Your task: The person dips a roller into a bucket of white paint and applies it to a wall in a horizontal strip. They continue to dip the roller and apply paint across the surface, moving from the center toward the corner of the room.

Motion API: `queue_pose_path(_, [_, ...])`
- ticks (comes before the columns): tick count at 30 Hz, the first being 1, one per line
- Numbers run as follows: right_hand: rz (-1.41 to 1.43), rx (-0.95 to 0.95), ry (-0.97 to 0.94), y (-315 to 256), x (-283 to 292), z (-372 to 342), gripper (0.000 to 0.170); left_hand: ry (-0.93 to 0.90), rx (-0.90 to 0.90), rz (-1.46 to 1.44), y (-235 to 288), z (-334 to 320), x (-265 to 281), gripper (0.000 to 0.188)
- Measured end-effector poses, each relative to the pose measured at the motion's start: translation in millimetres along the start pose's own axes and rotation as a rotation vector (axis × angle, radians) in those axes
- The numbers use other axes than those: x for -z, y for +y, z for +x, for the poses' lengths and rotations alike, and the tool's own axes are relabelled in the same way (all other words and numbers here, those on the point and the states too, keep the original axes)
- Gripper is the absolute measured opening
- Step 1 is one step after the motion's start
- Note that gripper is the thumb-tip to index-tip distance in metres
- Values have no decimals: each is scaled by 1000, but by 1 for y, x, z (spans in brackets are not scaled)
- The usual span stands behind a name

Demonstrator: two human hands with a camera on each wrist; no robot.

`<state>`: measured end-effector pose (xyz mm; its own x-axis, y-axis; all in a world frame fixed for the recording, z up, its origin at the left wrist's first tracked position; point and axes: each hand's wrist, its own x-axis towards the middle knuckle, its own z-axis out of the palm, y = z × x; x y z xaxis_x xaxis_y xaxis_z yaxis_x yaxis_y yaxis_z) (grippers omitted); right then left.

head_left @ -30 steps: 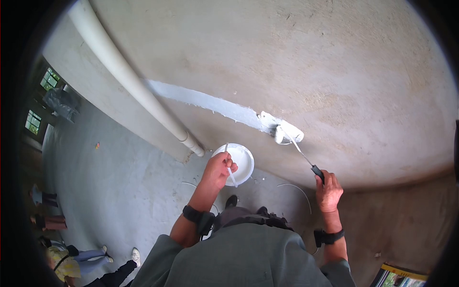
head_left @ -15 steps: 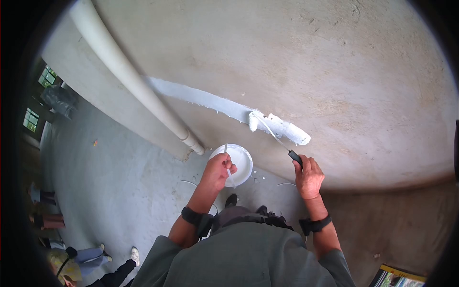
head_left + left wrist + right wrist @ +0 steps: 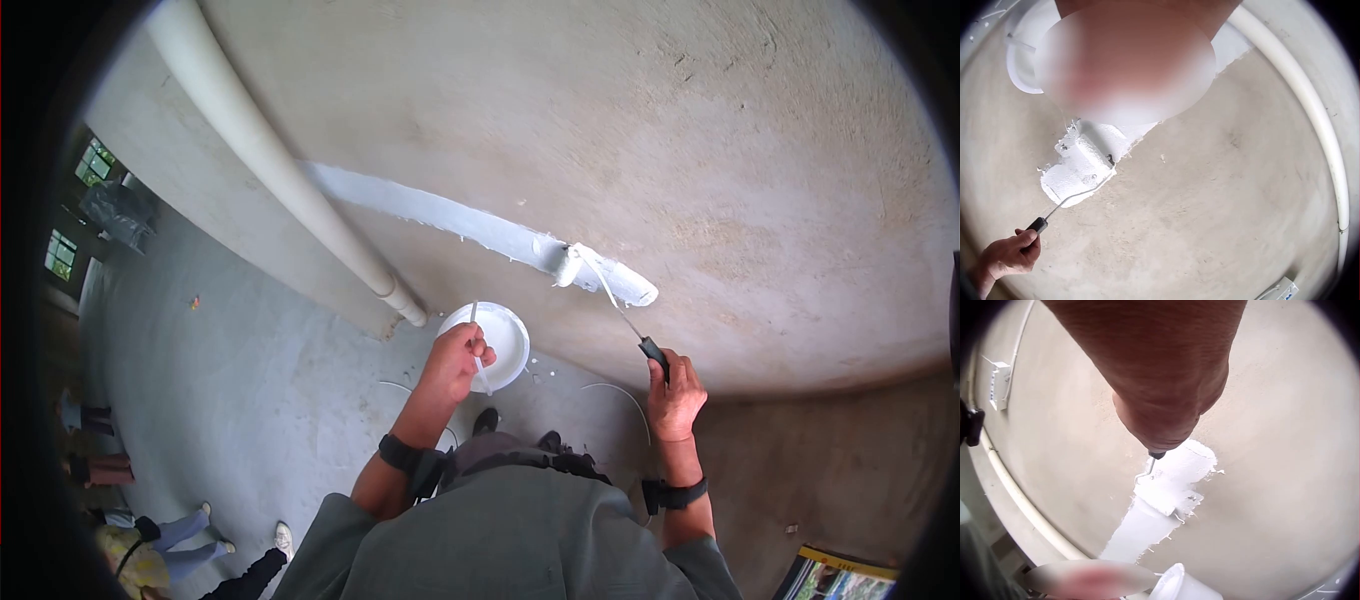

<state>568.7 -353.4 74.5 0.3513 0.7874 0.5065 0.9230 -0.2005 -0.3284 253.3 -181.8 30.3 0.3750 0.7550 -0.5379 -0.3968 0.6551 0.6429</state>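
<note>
My right hand (image 3: 677,398) grips the dark handle of a paint roller (image 3: 568,266). Its white, paint-covered sleeve lies against the wall on a band of white paint (image 3: 430,210), which ends in a thick wet patch just right of the roller. In the left wrist view, a bent metal rod runs from the handle to the roller sleeve (image 3: 1094,150). Lower down, my left hand (image 3: 458,358) holds the white handle that crosses the top of a white bucket (image 3: 523,345) of white paint. A blur hides the left hand in both wrist views.
A pale pipe (image 3: 290,195) runs down the wall's left corner. Several people stand on the grey floor (image 3: 250,400) at lower left. A white wall box (image 3: 999,386) shows in the right wrist view. A yellow-edged board (image 3: 845,568) lies at lower right.
The roller has gone left along the band and then partway back right, my right hand moving with it. Wet paint now reaches farther right. My left hand and the bucket have barely moved.
</note>
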Motion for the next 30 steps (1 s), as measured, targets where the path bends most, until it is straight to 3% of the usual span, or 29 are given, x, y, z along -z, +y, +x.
queue_pose_path(18, [18, 23, -3, -10, -27, 1, 28, -24, -3, -18, 0, -6, 9, 18])
queue_pose_path(30, [88, 155, 2, -88, -112, 50, 28, 24, -54, -88, 5, -15, 44, 16])
